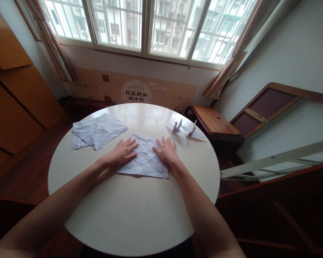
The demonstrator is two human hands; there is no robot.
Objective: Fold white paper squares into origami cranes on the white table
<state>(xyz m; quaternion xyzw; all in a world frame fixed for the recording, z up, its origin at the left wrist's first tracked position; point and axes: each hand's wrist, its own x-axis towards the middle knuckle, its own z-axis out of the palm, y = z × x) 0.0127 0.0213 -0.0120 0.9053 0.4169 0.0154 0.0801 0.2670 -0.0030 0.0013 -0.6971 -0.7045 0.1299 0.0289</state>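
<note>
A creased sheet of white paper [144,165] lies unfolded on the round white table [129,215], its near edge lifting slightly. My left hand [121,152] rests on the sheet's left side, fingers spread flat. On the right side lies my right hand [166,150], also flat with its fingers apart. Neither hand grips anything. To the left is a pile of creased paper sheets [97,129], overlapping one another. Beyond my right hand stand two folded paper cranes, one [177,127] just left of the other [192,131].
A low wooden cabinet [215,122] stands past the table's right rim, near a leaning wooden frame [271,104]. Orange cupboards [21,93] are at the left. Behind the table, a printed cardboard panel [156,89] stands below the barred windows [118,25].
</note>
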